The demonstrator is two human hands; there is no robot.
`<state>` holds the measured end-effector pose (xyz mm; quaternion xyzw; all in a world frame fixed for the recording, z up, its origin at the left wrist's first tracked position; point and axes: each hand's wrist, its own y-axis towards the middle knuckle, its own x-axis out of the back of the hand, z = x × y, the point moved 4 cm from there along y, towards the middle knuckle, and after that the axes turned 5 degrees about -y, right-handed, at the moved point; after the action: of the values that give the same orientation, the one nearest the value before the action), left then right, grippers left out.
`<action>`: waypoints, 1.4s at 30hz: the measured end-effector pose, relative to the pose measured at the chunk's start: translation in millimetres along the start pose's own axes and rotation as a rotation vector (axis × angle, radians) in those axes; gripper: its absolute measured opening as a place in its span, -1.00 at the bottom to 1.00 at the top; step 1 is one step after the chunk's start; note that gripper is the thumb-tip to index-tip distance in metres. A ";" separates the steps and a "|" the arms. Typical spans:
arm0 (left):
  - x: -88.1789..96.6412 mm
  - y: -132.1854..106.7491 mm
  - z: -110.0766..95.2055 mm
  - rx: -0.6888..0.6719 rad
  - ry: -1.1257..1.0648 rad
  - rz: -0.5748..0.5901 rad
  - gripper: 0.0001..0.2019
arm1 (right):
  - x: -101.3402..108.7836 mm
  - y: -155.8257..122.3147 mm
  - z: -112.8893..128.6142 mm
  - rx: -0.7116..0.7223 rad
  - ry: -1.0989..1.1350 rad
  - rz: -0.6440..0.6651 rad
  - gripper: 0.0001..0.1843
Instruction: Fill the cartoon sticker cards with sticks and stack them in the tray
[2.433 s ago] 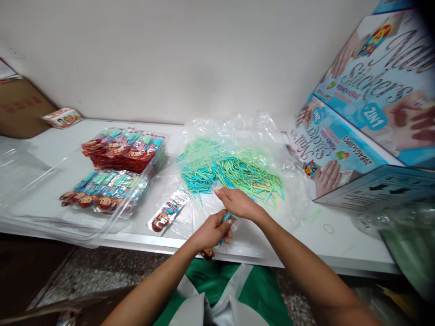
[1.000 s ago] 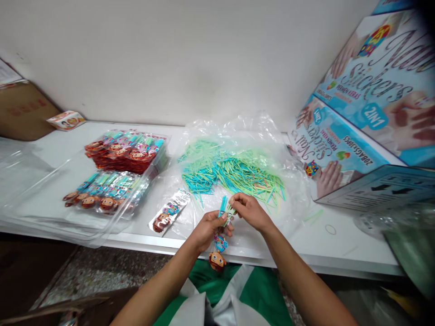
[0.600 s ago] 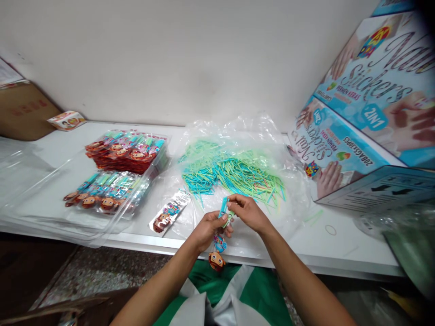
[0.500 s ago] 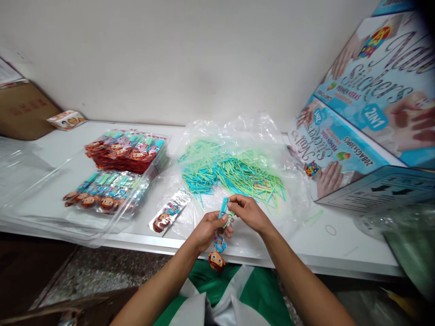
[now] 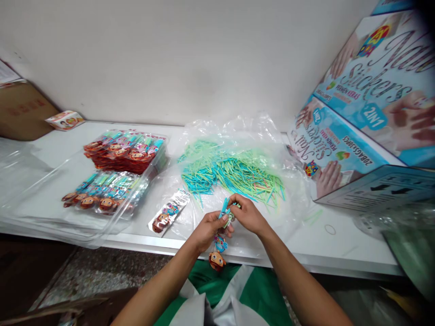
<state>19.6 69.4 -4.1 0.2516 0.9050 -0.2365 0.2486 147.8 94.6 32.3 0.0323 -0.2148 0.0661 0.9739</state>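
My left hand [image 5: 208,230] is closed on a small clear packet [image 5: 217,260] printed with a brown cartoon face, which hangs below the fingers. Thin blue and green sticks [image 5: 224,206] stand up out of the grip at the packet's upper end. My right hand [image 5: 250,216] has its fingers bent and pinched on these sticks; its fingertips are partly hidden. Just beyond both hands, a loose heap of thin blue and green sticks [image 5: 234,174] lies on a clear plastic bag [image 5: 292,194]. A flat packet [image 5: 168,212] with the same print rests left of my hands.
On the left, a clear plastic tray [image 5: 112,226] holds stacked filled packets [image 5: 118,151]. Large blue printed boxes [image 5: 343,154] stand at right. A rubber band [image 5: 330,230] lies near the table's front edge. A brown carton [image 5: 25,111] and small box [image 5: 65,120] are at far left.
My right fingers have shifted slightly at the packet's upper end, and the blue sticks there look more spread apart. My left hand stays almost in place with the packet.
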 end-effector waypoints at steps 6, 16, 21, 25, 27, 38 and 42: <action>-0.4 0.1 2.2 0.020 0.008 -0.015 -0.69 | -1.2 -1.0 -1.3 -0.009 0.049 0.034 -0.85; 0.2 -0.6 0.3 0.018 -0.008 -0.003 -0.68 | -1.6 -2.8 -0.2 -0.013 0.067 0.043 -0.82; 1.2 -1.4 1.9 0.035 -0.022 0.029 -0.70 | -1.4 -3.2 2.1 -0.014 0.130 0.075 -0.75; 0.3 -2.3 1.5 0.049 -0.016 0.039 -0.70 | -0.3 -3.2 2.8 0.004 0.141 0.084 -0.77; -0.1 -2.6 0.9 0.051 -0.009 0.033 -0.68 | 0.1 -2.9 2.4 0.009 0.155 0.083 -0.78; 0.0 -2.4 0.3 0.016 -0.022 0.061 -0.70 | 2.3 -5.6 3.0 -0.030 0.219 0.130 -0.80; 1.9 -1.8 -2.8 -0.036 0.041 0.027 -0.68 | 3.0 -6.2 4.6 -0.021 0.149 0.061 -0.79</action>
<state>16.2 70.2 -2.5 0.2638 0.9106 -0.2114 0.2377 149.4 88.4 37.4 0.0107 -0.1434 0.0960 0.9849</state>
